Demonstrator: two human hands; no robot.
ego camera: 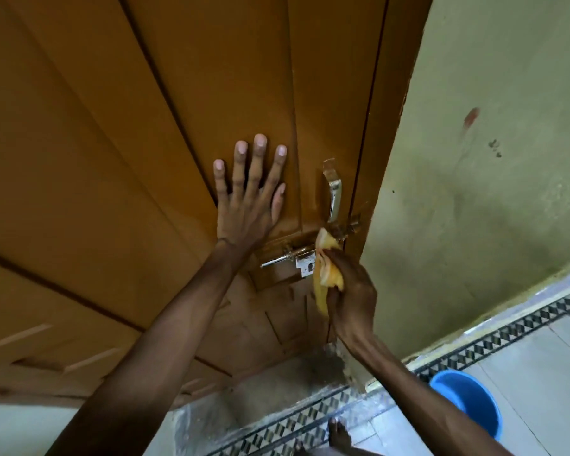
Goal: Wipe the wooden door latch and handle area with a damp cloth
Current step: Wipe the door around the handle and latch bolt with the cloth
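While the left hand (pixel 249 195) lies flat, the right hand (pixel 349 287) grips the cloth (pixel 326 274) against the latch (pixel 297 253).

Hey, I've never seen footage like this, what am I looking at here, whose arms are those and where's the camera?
There is one picture, from a camera worn on a person's head, looking forward and down, so the arms are the wearer's own. The left hand lies flat and open against the brown wooden door. The right hand has a grip on a yellow cloth, pressed at the metal sliding latch, just below the silver handle. A blue bucket stands on the tiled floor.
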